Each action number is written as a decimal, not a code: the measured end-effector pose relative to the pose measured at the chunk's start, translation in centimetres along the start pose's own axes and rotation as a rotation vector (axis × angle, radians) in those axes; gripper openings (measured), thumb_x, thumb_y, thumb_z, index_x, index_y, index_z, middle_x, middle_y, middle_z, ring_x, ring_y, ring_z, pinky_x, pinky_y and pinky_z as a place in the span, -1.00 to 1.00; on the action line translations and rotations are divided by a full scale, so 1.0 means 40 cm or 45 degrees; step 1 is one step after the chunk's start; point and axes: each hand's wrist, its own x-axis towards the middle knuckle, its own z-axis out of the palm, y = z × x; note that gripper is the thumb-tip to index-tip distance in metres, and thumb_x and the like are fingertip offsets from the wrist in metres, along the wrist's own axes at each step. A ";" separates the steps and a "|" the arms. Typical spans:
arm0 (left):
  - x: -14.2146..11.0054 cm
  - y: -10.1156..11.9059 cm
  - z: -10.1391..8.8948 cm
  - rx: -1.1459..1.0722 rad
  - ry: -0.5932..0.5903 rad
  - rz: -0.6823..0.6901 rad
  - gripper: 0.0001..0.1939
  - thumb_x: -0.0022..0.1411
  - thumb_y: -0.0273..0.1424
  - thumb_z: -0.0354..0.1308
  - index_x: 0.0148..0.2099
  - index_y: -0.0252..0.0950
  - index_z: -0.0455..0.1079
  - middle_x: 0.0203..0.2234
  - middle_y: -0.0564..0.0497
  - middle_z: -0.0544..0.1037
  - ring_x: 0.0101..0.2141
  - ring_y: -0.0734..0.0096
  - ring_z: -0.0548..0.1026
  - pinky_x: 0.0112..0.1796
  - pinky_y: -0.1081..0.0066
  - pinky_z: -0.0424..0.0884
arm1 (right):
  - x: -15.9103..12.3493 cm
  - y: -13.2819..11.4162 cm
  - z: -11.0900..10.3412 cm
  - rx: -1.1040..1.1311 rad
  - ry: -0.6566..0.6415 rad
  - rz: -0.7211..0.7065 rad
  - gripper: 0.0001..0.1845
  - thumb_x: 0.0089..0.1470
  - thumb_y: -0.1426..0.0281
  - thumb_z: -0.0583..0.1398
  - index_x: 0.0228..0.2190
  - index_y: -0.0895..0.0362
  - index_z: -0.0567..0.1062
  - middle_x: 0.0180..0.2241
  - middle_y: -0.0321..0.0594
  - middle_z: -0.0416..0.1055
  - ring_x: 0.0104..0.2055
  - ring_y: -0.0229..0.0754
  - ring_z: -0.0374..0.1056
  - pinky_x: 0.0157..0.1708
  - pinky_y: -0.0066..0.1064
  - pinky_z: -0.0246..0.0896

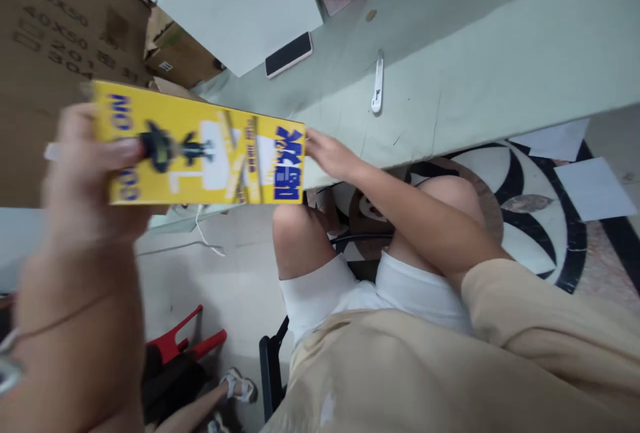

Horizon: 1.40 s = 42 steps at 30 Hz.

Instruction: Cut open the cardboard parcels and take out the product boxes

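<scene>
A long yellow box (200,146) with blue lettering and a picture of a stand is held in the air in front of me. My left hand (90,173) grips its left end, thumb across the printed face, close to the camera and blurred. My right hand (333,153) is at the box's right end, fingers against that end by the edge of the pale green table (475,66). How firmly the right hand grips is not visible.
On the table lie a white utility knife (377,83), a black phone (289,54) and large white sheets (235,0). Cardboard boxes (60,33) stand at the left. A red stool (187,343) and another person's sandalled foot (237,386) are on the floor.
</scene>
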 end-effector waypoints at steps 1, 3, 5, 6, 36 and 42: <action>0.002 -0.032 0.014 -0.046 -0.042 0.016 -0.58 0.00 -0.28 0.50 -0.19 -0.25 0.37 -0.32 0.24 0.62 -0.33 0.51 0.52 -0.32 0.48 0.50 | -0.023 -0.006 -0.024 0.063 0.064 0.034 -0.32 0.15 -0.25 0.11 -0.02 0.03 0.46 0.06 -0.11 0.53 0.16 0.03 0.43 0.29 0.06 0.27; 0.011 -0.108 0.056 -0.185 -0.109 0.008 -0.35 -0.31 -0.21 0.61 -0.24 -0.22 0.29 -0.41 0.21 0.61 -0.38 0.45 0.53 -0.43 0.46 0.50 | -0.093 -0.017 -0.064 0.198 0.125 0.142 -0.24 0.11 -0.32 0.08 0.03 -0.01 0.44 0.04 -0.14 0.52 0.11 0.03 0.46 0.23 0.12 0.32; 0.011 -0.182 0.109 -0.312 -0.160 -0.059 -0.29 -0.33 -0.16 0.62 -0.22 -0.18 0.25 -0.39 0.18 0.62 -0.30 0.33 0.60 -0.42 0.40 0.55 | -0.188 -0.022 -0.081 0.292 0.168 0.261 -0.13 0.00 -0.37 0.13 0.14 -0.09 0.35 0.10 -0.17 0.49 0.09 0.05 0.48 0.16 0.18 0.37; 0.003 -0.214 0.136 -0.369 -0.196 -0.103 -0.28 -0.31 -0.15 0.61 -0.19 -0.17 0.24 -0.39 0.17 0.62 -0.27 0.27 0.62 -0.41 0.36 0.57 | -0.237 -0.024 -0.078 0.310 0.203 0.312 -0.06 -0.07 -0.37 0.19 0.20 -0.15 0.27 0.14 -0.19 0.46 0.10 0.07 0.48 0.12 0.20 0.40; -0.241 -0.424 0.314 -1.543 -0.577 -0.451 -0.18 -0.07 0.15 0.42 0.12 -0.23 0.44 0.06 -0.20 0.63 0.09 -0.22 0.59 0.08 -0.08 0.56 | -0.491 -0.071 0.121 -1.349 0.313 -0.600 -0.37 0.08 0.31 0.30 0.14 -0.36 0.31 0.09 -0.19 0.32 0.29 0.13 0.31 0.40 0.42 0.03; -0.333 -0.340 0.287 -0.482 -0.115 0.163 -0.08 0.04 -0.07 0.42 0.40 -0.13 0.22 0.30 -0.19 0.32 0.29 -0.11 0.32 0.35 -0.10 0.23 | -0.502 -0.076 0.145 -0.607 0.575 -0.031 0.20 -0.10 -0.16 0.34 0.39 -0.09 -0.07 0.39 0.09 0.12 0.45 0.24 0.15 0.37 0.22 0.18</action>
